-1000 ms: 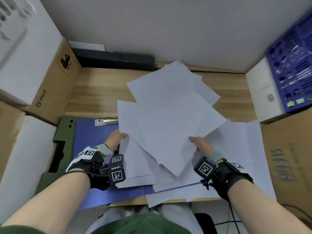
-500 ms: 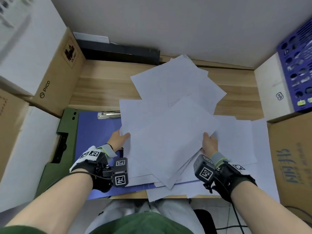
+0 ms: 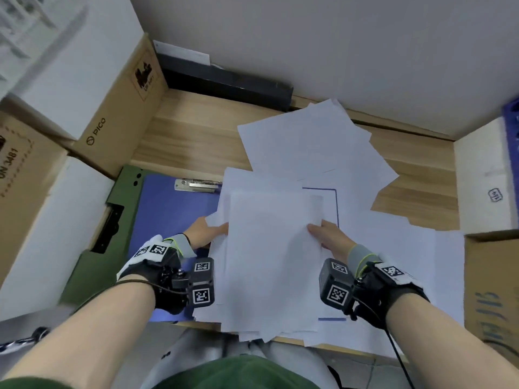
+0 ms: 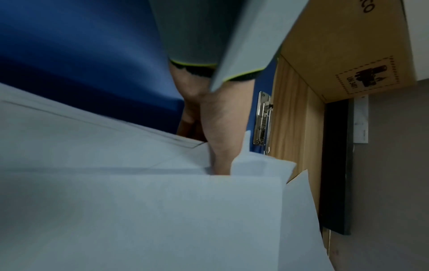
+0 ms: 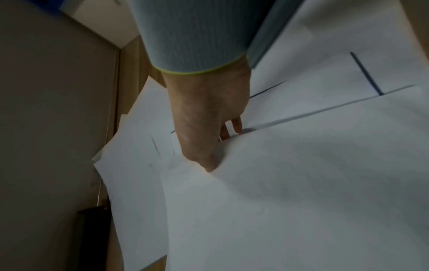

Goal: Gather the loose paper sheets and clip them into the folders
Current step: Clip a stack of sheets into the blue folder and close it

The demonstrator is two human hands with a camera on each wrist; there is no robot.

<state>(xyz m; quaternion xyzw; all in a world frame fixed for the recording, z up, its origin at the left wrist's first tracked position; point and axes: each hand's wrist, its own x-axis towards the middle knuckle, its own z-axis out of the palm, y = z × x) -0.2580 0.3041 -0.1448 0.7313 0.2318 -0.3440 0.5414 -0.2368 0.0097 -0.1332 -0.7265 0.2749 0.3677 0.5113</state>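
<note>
At 6 o'clock the left hand (image 3: 202,231) and right hand (image 3: 329,236) pinched the sides of a stack of thin white paper sheets (image 3: 273,248) over the flat blue folder (image 3: 171,214), and uneven edges could slip loose, while more white sheets (image 3: 306,141) lay at 12 o'clock.

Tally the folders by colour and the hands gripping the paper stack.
blue folder: 1
green folder: 1
hands gripping the paper stack: 2 (left hand, right hand)
Total: 4
</note>
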